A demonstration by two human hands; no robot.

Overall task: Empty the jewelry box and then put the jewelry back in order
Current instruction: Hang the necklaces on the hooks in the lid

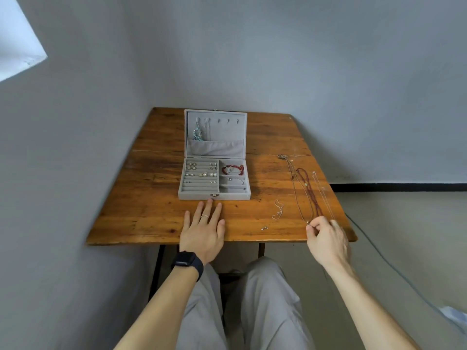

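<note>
A grey velvet jewelry box (pixel 187 190) stands open in the middle of the wooden table (pixel 151 213). Its lid (pixel 227 132) holds a blue pendant necklace (pixel 197 134) on a hook. The tray carries several earrings and rings (pixel 201 174) on the left and a red bead bracelet (pixel 233 169) at the right. My left hand (pixel 203 229) lies flat on the table just in front of the box. My right hand (pixel 326 238) pinches the near end of a long thin necklace (pixel 294 184) at the table's right front edge. Beside it lie a dark red bead necklace (pixel 309 190) and a thin silver chain (pixel 322 190).
A small silver chain (pixel 277 210) and a tiny earring (pixel 264 227) lie on the table between my hands. Grey walls close in behind and to the left. A cable (pixel 379 251) runs along the floor at the right. My knees sit under the table's near edge.
</note>
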